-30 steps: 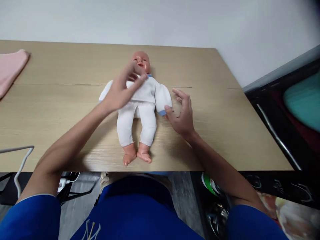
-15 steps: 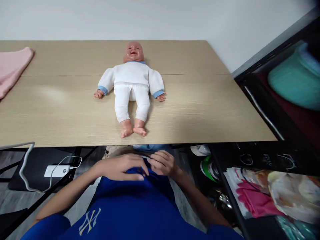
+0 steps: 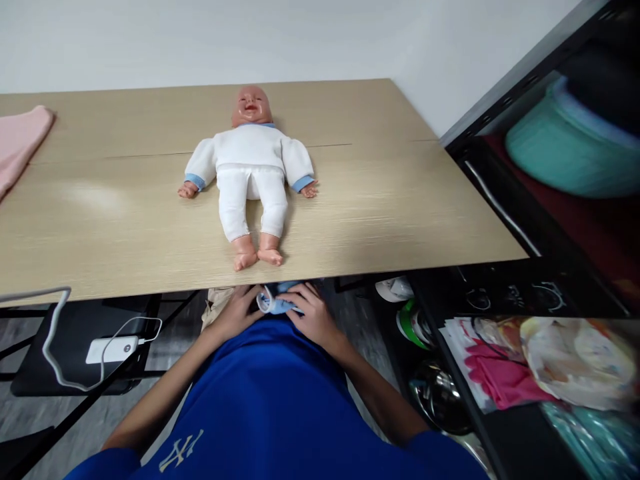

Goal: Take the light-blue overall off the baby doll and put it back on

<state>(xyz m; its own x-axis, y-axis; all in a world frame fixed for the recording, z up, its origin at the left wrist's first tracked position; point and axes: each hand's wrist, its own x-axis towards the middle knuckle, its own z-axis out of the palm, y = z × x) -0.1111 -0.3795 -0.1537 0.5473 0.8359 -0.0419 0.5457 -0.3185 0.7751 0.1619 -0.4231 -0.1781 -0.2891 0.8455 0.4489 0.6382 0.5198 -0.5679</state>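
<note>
Below the table's front edge, in my lap, is a light blue item with a white rounded rim [image 3: 274, 303]; its kind I cannot make out. My left hand [image 3: 236, 311] closes on its rim side. On the other side, the fingers of my right hand [image 3: 314, 316] are bent over the blue part. Beyond the hands, a baby doll [image 3: 251, 150] lies face up on the wooden table [image 3: 380, 200], dressed in a white top and trousers with blue cuffs. Its arms are spread and its bare feet point toward me.
Pink cloth [image 3: 23, 143] lies at the table's left end. A power bank [image 3: 112, 349] with a white cable rests on a black chair [image 3: 55, 333]. To the right, a black shelf unit [image 3: 430, 293] holds a teal pot [image 3: 570, 143], bags and a pink glove [image 3: 500, 373].
My hands have parted slightly, and the light blue item now shows between them. The view has shifted a little to the right; the doll stays on the table.
</note>
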